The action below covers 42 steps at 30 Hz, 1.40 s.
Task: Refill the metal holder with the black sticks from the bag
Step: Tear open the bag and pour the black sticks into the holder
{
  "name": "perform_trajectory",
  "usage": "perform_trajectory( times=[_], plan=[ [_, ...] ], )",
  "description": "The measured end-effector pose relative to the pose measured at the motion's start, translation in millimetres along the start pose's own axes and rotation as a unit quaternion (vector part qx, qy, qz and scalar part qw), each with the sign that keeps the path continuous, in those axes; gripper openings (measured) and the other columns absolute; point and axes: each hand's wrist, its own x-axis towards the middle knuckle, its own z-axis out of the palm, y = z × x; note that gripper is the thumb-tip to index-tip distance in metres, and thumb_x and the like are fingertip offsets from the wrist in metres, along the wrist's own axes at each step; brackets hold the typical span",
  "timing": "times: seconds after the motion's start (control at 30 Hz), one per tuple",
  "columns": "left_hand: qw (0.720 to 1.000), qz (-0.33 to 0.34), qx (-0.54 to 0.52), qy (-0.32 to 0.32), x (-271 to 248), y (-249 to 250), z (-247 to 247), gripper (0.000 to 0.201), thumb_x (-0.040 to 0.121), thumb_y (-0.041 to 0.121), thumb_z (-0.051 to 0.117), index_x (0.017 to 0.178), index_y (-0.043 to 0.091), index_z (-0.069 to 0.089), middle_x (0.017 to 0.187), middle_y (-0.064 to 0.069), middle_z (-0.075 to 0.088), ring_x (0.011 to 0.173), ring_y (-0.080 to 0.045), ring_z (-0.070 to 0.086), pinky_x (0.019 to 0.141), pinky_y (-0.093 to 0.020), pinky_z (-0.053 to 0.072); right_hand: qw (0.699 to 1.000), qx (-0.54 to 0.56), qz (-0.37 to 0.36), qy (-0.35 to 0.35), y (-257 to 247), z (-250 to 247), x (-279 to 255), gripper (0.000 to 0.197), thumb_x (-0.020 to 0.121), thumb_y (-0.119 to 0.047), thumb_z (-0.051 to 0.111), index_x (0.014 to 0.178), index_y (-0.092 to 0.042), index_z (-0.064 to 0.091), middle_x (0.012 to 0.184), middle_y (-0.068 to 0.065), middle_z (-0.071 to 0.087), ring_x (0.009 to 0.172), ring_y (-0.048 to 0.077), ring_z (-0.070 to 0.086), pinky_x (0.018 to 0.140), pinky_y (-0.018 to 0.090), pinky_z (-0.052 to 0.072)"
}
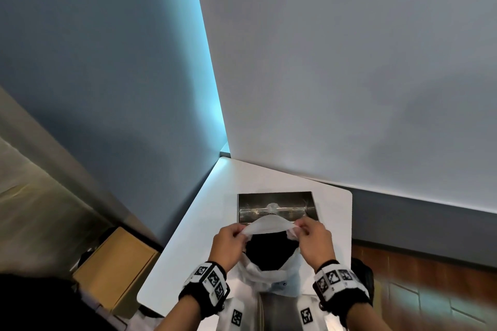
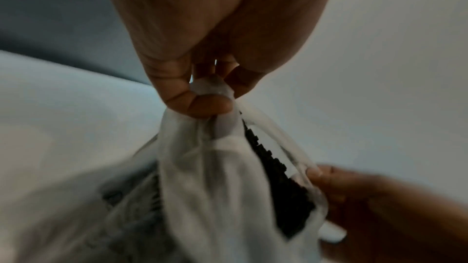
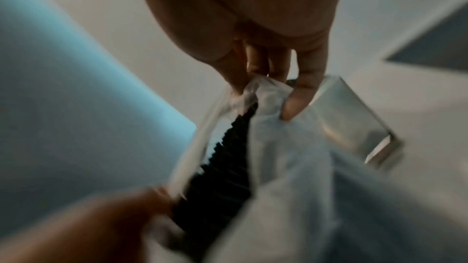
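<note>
A translucent white plastic bag [image 1: 265,273] stands on the white table [image 1: 204,223] in front of me, its mouth pulled wide. Inside lies a dense pack of black sticks [image 1: 270,251], their ends showing as a ridged dark mass [image 2: 281,181] [image 3: 222,167]. My left hand [image 1: 238,234] pinches the bag's left rim [image 2: 212,89]. My right hand [image 1: 305,228] pinches the right rim [image 3: 263,91]. The shiny metal holder [image 1: 277,205] lies flat just beyond the bag, partly hidden by the raised rim [image 1: 266,223]; its edge shows beside the right hand [image 3: 354,125].
The table sits in a corner between a blue wall [image 1: 107,62] and a white wall [image 1: 349,62]. A cardboard box [image 1: 115,263] stands on the floor at the left. Wood floor [image 1: 419,271] lies to the right. Both wrists wear black bands with markers.
</note>
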Motion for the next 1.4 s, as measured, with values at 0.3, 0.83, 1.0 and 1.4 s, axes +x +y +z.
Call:
perform_trajectory(
  times=[0.3,0.83,1.0,1.4],
  plan=[
    [0.995,-0.063,-0.058,-0.044,-3,2,0,0.025,0.094,0.009,0.049,0.099,0.022,0.069,0.091,0.002,0.072,0.078,-0.018,0.066,0.067,-0.032,0.054,0.996,-0.065,-0.039,-0.036,7,-9,-3,0.016,0.090,-0.017,0.059,0.102,-0.023,0.068,0.100,-0.004,0.065,0.092,0.016,0.061,0.081,0.026,0.046],
    [0.998,0.024,0.004,-0.056,-1,12,9,0.030,0.097,0.015,0.057,0.072,0.027,0.071,0.070,0.002,0.064,0.068,-0.019,0.057,0.063,-0.026,0.040,0.992,-0.048,-0.097,-0.060,-18,7,3,0.014,0.096,-0.017,0.058,0.093,-0.016,0.072,0.088,-0.002,0.072,0.083,0.016,0.065,0.077,0.026,0.047],
    [0.971,-0.133,-0.181,-0.080,4,9,6,0.019,0.097,0.008,0.054,0.086,0.013,0.069,0.067,-0.010,0.051,0.050,-0.016,0.045,0.046,-0.017,0.034,0.987,-0.064,-0.120,-0.084,-17,2,3,0.013,0.095,-0.019,0.060,0.101,-0.019,0.071,0.095,-0.002,0.070,0.088,0.012,0.063,0.081,0.024,0.045],
    [0.993,0.078,0.089,-0.023,8,0,1,0.014,0.091,0.018,0.070,0.102,0.026,0.073,0.088,0.018,0.069,0.083,-0.002,0.064,0.072,-0.006,0.044,0.970,-0.191,-0.118,-0.097,-8,3,0,0.026,0.093,-0.027,0.055,0.118,-0.030,0.062,0.109,-0.002,0.070,0.106,0.022,0.062,0.088,0.036,0.049]
  ],
)
